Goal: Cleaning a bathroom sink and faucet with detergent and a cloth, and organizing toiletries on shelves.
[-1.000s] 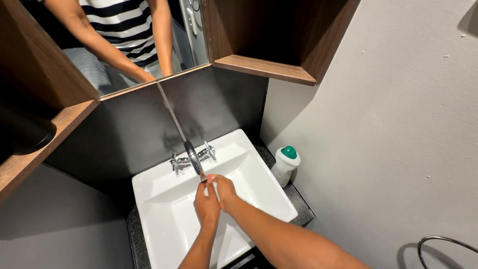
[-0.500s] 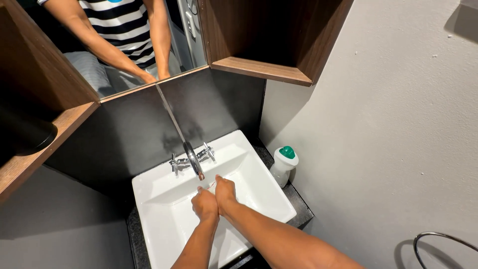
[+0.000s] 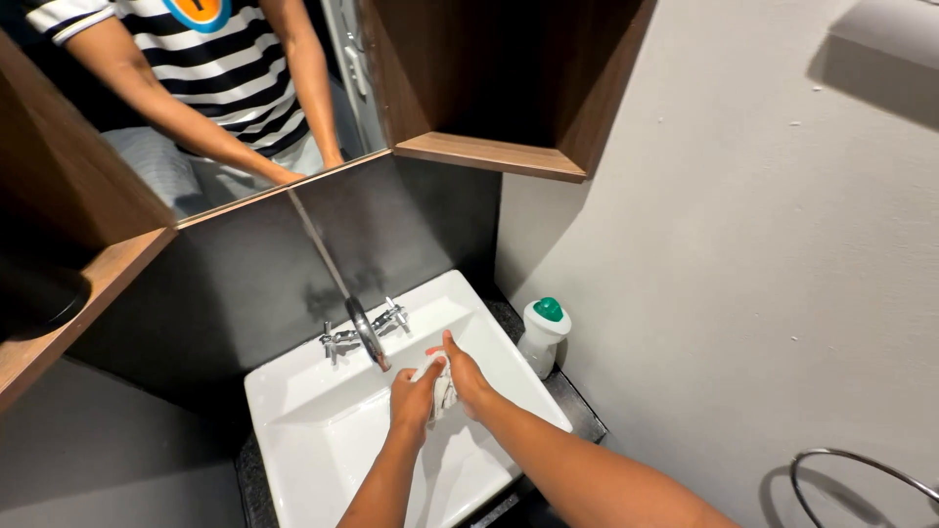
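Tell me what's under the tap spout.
Both hands, left and right, press together around a small white cloth over the white sink. They cover the basin beneath them; no drain is visible.

Glossy white sink [image 3: 323,430], chrome tap [image 3: 367,332]

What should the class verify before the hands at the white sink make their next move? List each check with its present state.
1. Both hands over the sink: ok.
2. Left hand and right hand both grip the small white cloth: ok.
3. Cloth sits close below the tap spout: ok.
4. Water running: cannot tell.
5. Green-capped white bottle upright beside the sink, clear of the hands: ok.
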